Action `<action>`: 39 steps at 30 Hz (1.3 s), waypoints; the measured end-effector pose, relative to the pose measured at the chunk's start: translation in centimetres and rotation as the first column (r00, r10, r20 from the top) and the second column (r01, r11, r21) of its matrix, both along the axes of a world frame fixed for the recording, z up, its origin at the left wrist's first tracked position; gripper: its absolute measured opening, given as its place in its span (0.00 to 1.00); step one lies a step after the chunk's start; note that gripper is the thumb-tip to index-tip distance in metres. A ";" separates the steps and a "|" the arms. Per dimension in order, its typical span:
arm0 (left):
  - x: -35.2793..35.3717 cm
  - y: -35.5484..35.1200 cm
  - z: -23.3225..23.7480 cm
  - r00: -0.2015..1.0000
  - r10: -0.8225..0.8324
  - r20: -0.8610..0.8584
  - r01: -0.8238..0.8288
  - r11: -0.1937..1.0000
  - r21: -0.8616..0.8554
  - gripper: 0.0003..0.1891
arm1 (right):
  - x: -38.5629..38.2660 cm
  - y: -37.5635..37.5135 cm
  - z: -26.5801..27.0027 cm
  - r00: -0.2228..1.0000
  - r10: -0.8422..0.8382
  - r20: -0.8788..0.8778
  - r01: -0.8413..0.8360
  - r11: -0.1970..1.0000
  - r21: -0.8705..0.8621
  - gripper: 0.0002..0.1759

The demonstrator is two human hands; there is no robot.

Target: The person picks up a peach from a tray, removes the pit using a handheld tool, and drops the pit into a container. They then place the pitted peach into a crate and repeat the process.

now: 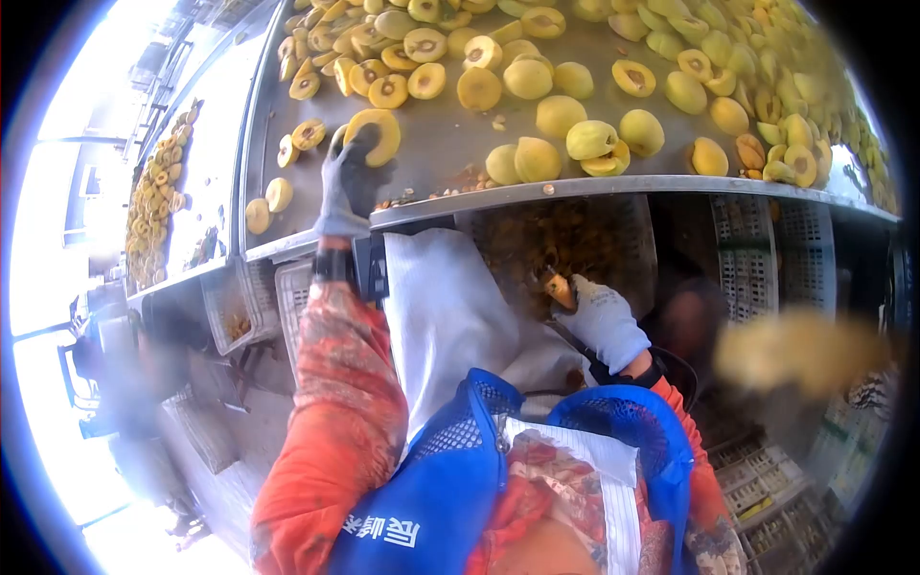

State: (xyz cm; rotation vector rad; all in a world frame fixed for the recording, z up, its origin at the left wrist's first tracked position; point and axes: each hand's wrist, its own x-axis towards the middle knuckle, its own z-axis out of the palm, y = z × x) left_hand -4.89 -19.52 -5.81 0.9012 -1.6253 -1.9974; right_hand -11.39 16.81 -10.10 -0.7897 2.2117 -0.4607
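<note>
My left hand (348,187), in a grey glove with dark fingertips, is over the near edge of a metal table (431,158). Its fingers are closed on a yellow peach half (387,137) whose middle is hollow. Down to the right, my right hand (606,321) wears a white glove and grips a tool by its wooden handle (560,290). The tool's working end is too dark to make out against the crate behind it. Several cut peach halves (426,80) lie just beyond my left hand, and whole-looking peaches (537,159) rest to its right.
A raised metal rim (575,187) borders the table. Beneath it stands a crate of dark scraps (565,230), with white plastic crates (746,254) on the right and another crate (235,311) on the left. More halves (158,192) lie on a bright surface at left. A blurred yellowish shape (800,353) hangs at right.
</note>
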 end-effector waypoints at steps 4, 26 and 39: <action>2.7 6.6 1.5 0.909 0.171 -0.379 0.091 0.808 0.583 0.33 | 2.1 -0.4 0.2 0.984 0.156 -0.087 -0.153 0.987 0.042 0.21; 2.5 23.4 7.4 0.970 0.013 -0.244 -0.086 0.952 -0.293 0.13 | 5.5 -3.0 4.7 0.972 -0.231 -0.031 0.124 0.626 -0.769 0.12; 1.2 23.0 5.7 0.989 -0.089 -0.117 0.011 0.840 -0.542 0.11 | 4.7 -1.3 7.8 0.489 0.010 0.872 0.625 0.693 -0.359 0.06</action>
